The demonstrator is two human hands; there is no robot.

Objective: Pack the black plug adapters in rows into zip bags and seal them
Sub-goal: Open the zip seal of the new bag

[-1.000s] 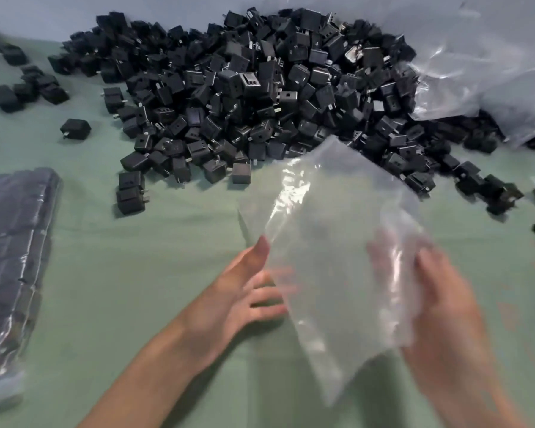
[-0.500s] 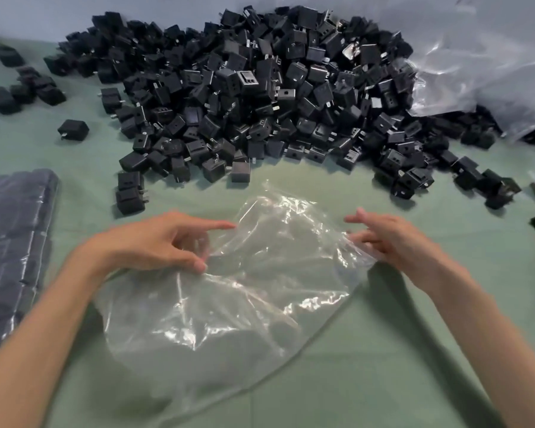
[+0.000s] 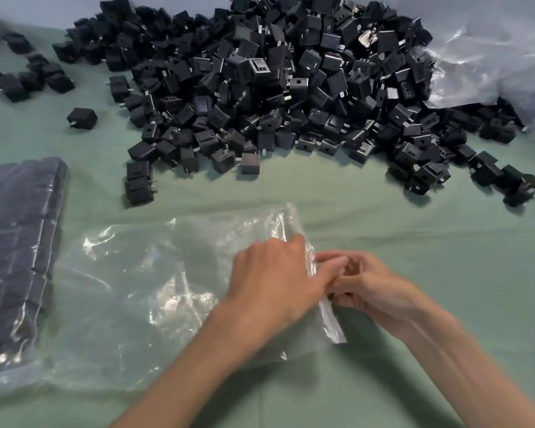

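Empty zip bag point(image 3: 130, 291) flat on green desk point(image 3: 414, 230), near the adapter pile point(image 3: 275, 81). Left hand point(image 3: 275, 279) and right hand point(image 3: 374, 285) together at bag's right edge, fingers point(image 3: 331, 261) pinched shut on the zip strip. Filled bag point(image 3: 16, 248) far left.

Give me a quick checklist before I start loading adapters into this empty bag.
1. Empty bag lies flat on the cloth: ok.
2. Both hands on its mouth edge, left hand, right hand: ok.
3. Mouth open: cannot tell, fingers cover it.
4. Adapter pile lies just beyond the bag: ok.
5. Bag holds no adapters yet: ok.
6. Filled bag lies clear of the mouth, at the left: ok.
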